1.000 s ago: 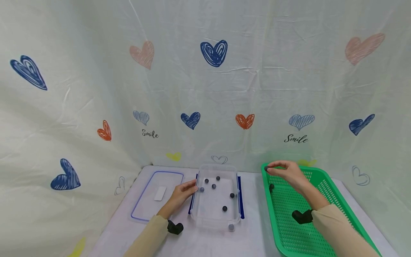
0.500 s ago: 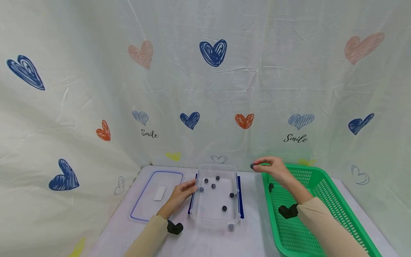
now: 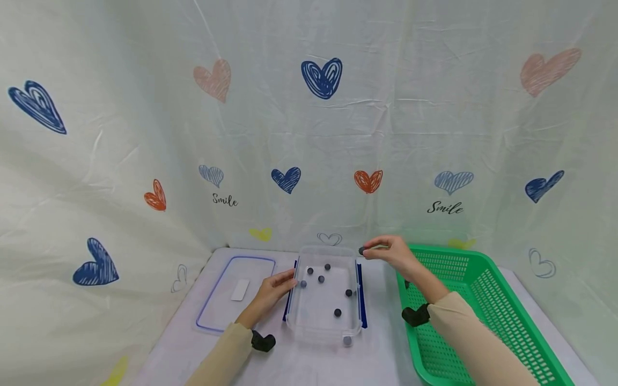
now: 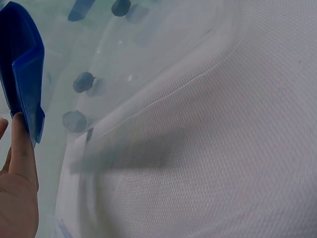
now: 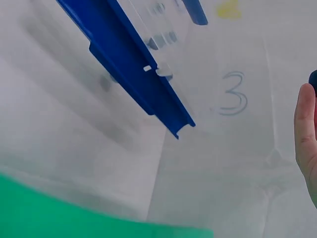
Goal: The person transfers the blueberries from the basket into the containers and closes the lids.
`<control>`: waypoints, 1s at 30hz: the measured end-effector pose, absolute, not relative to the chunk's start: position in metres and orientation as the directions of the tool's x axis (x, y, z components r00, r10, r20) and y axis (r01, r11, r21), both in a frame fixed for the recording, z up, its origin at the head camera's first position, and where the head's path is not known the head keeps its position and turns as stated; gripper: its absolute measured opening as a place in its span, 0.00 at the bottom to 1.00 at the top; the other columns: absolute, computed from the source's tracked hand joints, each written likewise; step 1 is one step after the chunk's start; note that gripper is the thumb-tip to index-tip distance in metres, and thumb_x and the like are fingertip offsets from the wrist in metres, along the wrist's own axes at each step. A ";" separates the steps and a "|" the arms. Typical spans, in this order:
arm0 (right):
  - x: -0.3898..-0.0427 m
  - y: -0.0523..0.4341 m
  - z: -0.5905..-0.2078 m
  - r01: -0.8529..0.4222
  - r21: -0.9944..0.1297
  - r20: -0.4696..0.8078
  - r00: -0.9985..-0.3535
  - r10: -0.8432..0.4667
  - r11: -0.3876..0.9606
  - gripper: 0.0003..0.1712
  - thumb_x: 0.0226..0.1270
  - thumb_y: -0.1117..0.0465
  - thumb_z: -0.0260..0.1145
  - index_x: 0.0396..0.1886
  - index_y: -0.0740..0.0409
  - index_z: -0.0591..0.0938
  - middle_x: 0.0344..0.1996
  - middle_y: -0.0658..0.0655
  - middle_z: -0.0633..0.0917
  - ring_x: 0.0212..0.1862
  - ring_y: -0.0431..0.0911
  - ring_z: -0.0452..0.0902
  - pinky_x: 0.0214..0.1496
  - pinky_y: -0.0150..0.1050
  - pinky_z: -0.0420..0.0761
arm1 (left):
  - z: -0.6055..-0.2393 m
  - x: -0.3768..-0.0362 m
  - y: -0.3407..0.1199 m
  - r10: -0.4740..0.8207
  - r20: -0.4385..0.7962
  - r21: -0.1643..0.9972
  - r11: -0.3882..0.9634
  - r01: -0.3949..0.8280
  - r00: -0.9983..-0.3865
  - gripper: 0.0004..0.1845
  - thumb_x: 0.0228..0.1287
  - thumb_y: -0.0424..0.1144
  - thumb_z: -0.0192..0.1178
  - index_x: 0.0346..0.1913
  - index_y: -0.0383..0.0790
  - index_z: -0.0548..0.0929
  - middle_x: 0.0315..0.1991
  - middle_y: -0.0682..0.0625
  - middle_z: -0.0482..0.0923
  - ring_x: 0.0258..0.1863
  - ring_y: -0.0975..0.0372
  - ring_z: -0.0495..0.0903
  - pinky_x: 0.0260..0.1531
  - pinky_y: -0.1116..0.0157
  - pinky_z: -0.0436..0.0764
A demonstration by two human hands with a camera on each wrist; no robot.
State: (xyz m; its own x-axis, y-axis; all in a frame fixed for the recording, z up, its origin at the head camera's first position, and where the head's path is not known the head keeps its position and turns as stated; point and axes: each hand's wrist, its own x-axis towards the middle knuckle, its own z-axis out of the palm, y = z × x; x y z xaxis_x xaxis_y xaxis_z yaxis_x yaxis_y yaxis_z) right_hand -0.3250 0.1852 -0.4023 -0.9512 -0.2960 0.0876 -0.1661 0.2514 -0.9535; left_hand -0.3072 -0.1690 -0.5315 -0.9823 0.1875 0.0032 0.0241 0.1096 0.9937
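Observation:
In the head view my right hand [image 3: 393,253] pinches a small dark ball [image 3: 362,250] between thumb and fingertips, above the table just right of the clear plastic box's far right corner. The right wrist view shows part of that ball [image 5: 313,80] at its right edge. My left hand [image 3: 272,292] rests its fairly straight fingers against the left side of the clear box [image 3: 314,324]. In the left wrist view a finger touches the box's blue side latch [image 4: 30,84]. Several dark balls [image 3: 321,279] lie scattered in the box, which has no lid on.
A green perforated basket [image 3: 497,300] stands at the right, with a dark ball [image 3: 407,284] by its left wall. At the left lies a clear lid [image 3: 217,300] with a blue rim and a white rectangle on it. A heart-printed curtain [image 3: 410,134] hangs behind the table.
My right hand has moved left with the ball, from above the basket's far left corner to near the box. My left hand has stayed in place at the box.

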 end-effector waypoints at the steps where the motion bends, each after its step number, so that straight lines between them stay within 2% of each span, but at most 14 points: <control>1: -0.325 0.183 -0.403 -0.165 -0.953 0.085 -0.950 -0.300 0.255 0.18 0.63 0.61 0.74 0.49 0.67 0.85 0.43 0.60 0.87 0.44 0.50 0.85 0.61 0.57 0.77 | -0.532 -0.307 -0.169 0.187 0.004 0.994 0.109 0.024 -0.982 0.30 0.71 0.43 0.63 0.69 0.31 0.71 0.67 0.37 0.71 0.66 0.48 0.71 0.64 0.57 0.73; 9: -0.329 0.167 -0.412 -0.165 -0.953 0.077 -0.943 -0.325 0.252 0.15 0.63 0.62 0.74 0.47 0.66 0.86 0.44 0.59 0.87 0.44 0.49 0.85 0.59 0.54 0.79 | -0.531 -0.307 -0.169 0.187 0.002 0.995 0.099 0.021 -0.982 0.32 0.68 0.46 0.65 0.69 0.32 0.72 0.67 0.38 0.71 0.66 0.49 0.71 0.64 0.58 0.73; 19: -0.331 0.149 -0.427 -0.165 -0.952 0.060 -0.925 -0.375 0.257 0.12 0.63 0.65 0.73 0.43 0.67 0.86 0.52 0.63 0.81 0.42 0.50 0.86 0.59 0.52 0.80 | -0.530 -0.306 -0.168 0.203 0.010 0.995 0.098 0.031 -0.979 0.30 0.71 0.42 0.63 0.70 0.31 0.71 0.68 0.35 0.69 0.67 0.48 0.71 0.64 0.59 0.73; 30: -0.331 0.137 -0.439 -0.166 -0.954 0.043 -0.901 -0.432 0.250 0.10 0.62 0.67 0.73 0.41 0.70 0.86 0.41 0.59 0.85 0.40 0.51 0.87 0.53 0.49 0.84 | -0.528 -0.304 -0.169 0.195 0.008 0.995 0.097 0.028 -0.981 0.32 0.69 0.46 0.65 0.69 0.32 0.71 0.68 0.36 0.70 0.67 0.49 0.71 0.64 0.58 0.73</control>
